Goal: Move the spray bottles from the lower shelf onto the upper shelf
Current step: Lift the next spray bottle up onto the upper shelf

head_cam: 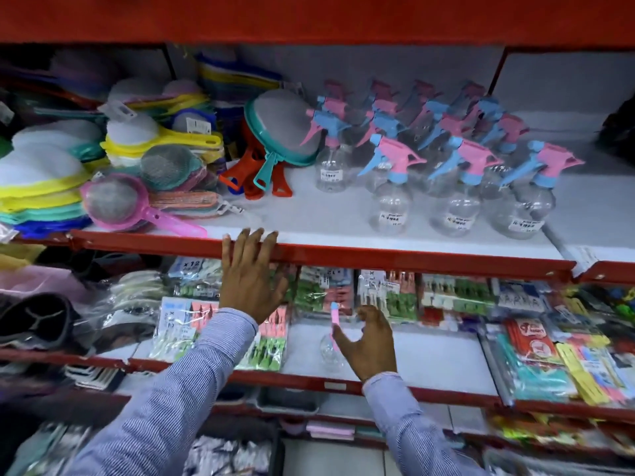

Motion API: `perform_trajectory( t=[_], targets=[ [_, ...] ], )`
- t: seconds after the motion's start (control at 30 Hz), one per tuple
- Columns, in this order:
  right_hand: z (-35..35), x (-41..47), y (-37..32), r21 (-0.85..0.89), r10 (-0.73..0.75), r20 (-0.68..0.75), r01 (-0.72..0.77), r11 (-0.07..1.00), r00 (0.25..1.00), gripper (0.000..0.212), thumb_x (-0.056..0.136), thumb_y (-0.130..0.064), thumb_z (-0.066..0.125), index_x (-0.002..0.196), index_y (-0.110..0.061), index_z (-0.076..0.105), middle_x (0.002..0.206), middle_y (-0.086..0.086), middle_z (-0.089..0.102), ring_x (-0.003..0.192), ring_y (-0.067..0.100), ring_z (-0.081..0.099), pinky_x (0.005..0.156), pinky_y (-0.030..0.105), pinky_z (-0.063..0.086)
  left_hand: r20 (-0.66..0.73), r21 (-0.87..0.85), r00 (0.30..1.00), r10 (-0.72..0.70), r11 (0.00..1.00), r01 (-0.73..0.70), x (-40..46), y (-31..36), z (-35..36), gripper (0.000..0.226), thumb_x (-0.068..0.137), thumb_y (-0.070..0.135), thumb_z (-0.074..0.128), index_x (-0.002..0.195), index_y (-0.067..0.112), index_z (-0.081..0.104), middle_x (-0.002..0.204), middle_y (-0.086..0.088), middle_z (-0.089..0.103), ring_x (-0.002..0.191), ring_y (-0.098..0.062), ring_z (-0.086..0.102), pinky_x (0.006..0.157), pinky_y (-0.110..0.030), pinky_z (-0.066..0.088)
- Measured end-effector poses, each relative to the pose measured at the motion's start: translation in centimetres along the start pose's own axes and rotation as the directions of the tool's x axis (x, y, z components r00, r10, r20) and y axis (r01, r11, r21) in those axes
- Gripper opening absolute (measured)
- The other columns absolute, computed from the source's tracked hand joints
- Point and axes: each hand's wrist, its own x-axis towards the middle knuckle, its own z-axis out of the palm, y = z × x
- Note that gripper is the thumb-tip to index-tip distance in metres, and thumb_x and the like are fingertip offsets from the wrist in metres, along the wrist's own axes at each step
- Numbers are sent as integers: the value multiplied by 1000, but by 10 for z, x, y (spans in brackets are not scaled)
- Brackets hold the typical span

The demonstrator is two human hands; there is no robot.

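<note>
Several clear spray bottles [457, 180] with pink and blue trigger heads stand in rows on the white upper shelf [309, 218]. One clear spray bottle [329, 345] with a pink trigger stands alone on the lower shelf [436, 359]. My right hand [369, 341] is right beside this bottle, fingers curled and apart, partly covering it; no firm grip shows. My left hand [252, 276] lies flat with spread fingers on the red front lip of the upper shelf, holding nothing.
Stacked plastic sieves and strainers [113, 166] fill the left of the upper shelf. Packs of clothes pegs [388, 293] line the back of the lower shelf, and packaged goods [549, 348] crowd its right. Bare white shelf lies right of the lone bottle.
</note>
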Motion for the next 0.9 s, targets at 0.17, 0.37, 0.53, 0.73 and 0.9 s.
perform_trajectory(
  t=[0.17,0.37,0.53,0.73,0.9],
  targets=[
    [50,15,4,-213,182,202,-139,967,962,77,65,-51,75,126,-12,49,116,13,62,109,33,59,88,38,52,0,-18,1000,0,1000,0,-2,-2,-2,70,77,40,57,141,18,39,143,-14,47,142,-35,30,120,-57,10],
    [40,27,-11,-244,207,176,-161,956,962,33,60,-22,74,91,-16,67,89,10,73,80,29,67,72,33,57,-8,-63,1000,13,998,-13,-4,-3,-5,67,77,38,59,139,17,43,139,-16,50,140,-35,33,119,-59,13],
    [-21,10,-62,-129,122,154,-103,986,981,28,59,-18,78,87,-20,74,86,3,75,69,18,62,64,21,46,-15,-66,1000,25,997,-25,-4,-5,-5,67,76,36,61,138,17,44,136,-14,53,137,-35,36,119,-59,15],
    [-121,-3,-149,-2,-119,37,119,993,992,23,59,-26,84,78,-22,72,65,-13,66,53,-4,57,51,12,42,-50,-84,999,15,996,-19,-5,-6,-2,65,73,39,60,134,18,49,129,-12,58,130,-34,44,117,-60,20],
    [-152,41,-208,75,-242,-145,255,964,959,30,60,-25,87,87,-18,75,77,-7,70,69,11,65,69,21,48,-3,-94,1000,5,996,-6,-6,-6,-3,68,72,39,63,135,20,48,129,-10,58,130,-34,45,117,-61,21]
  ],
)
